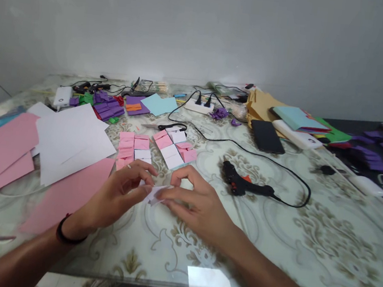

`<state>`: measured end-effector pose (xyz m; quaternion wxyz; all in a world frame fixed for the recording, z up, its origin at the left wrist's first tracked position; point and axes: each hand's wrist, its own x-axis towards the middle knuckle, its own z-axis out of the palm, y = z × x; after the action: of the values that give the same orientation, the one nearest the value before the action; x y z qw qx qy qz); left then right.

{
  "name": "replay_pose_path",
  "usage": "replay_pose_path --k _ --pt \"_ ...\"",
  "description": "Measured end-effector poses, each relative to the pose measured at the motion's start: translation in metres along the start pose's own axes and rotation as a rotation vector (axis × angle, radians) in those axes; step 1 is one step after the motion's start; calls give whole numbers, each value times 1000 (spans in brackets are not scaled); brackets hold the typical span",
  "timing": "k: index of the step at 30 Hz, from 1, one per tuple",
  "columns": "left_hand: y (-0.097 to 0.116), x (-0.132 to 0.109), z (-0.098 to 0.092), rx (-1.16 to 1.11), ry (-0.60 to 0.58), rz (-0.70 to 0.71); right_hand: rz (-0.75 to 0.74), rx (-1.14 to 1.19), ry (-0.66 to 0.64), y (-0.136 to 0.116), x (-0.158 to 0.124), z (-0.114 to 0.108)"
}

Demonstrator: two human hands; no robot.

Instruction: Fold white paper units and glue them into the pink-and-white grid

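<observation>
My left hand [118, 195] and my right hand [193, 203] meet over the glass-topped table [304, 248], both pinching a small pale folded paper piece [156, 194] between their fingertips. My left wrist wears a dark band. Just beyond the hands lie several folded pink-and-white paper pieces [135, 147] and a second cluster of pink-and-white pieces [175, 148]. Most of the held paper is hidden by my fingers.
Pink sheets [0, 149] and white sheets [70, 141] lie at the left. A black glue gun [242, 184] with its cord sits to the right. Farther back are a phone [267, 136], a power strip [199, 106], purple paper bits [107, 106], a light blue sheet [159, 104] and stacked coloured paper [298, 119].
</observation>
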<state>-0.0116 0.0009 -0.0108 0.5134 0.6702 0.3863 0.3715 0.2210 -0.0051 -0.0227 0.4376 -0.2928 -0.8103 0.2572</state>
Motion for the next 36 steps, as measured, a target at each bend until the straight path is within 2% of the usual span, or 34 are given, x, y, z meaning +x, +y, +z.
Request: replay_pose_path --k 3,5,8,13,17,20,26,32,36 --pt "2 2 1 -97 -1 -63 9 33 17 2 0 -4" --pt "2 3 2 -239 -3 -139 5 33 35 3 0 -6" --pt "3 4 3 -413 -60 -256 -13 6 30 3 1 -7" --pt "7 4 0 -259 -148 -297 -27 -64 -32 3 2 -6" --pt "6 6 0 -168 -129 -328 7 -68 -16 1 2 -5" --pt "4 6 1 -171 -142 -323 54 -51 -1 0 3 -4" --pt "1 5 3 -219 -185 -361 40 -14 -33 0 2 -2" --pt "-2 5 2 -135 -125 -262 99 -10 -88 -2 1 -4" --pt "-4 4 1 -108 -163 -211 141 55 -136 -6 2 -6"
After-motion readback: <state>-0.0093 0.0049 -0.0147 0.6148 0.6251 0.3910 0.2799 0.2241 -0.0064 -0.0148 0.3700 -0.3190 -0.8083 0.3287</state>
